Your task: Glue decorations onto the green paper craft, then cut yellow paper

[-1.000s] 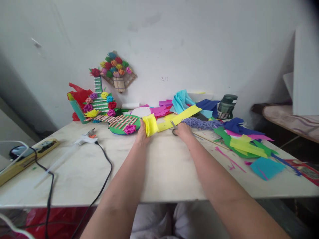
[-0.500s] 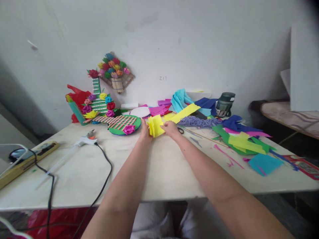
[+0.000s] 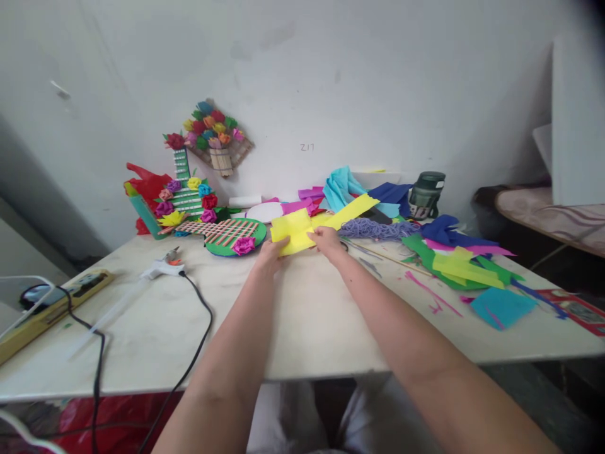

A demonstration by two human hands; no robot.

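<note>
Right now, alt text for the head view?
A person's left hand and right hand hold yellow paper at a pale table. To their left lie a green flower-trimmed craft and a glue gun; to their right, purple yarn and coloured paper scraps.

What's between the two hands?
Yellow paper, spread between the left hand and the right hand, both holding it; shows in the head view.

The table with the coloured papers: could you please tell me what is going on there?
A person's left hand and right hand hold a piece of yellow paper, spread between them. A green guitar-shaped craft lies just left of the hands, and a white glue gun farther left on the table. Purple yarn lies to the right.
</note>
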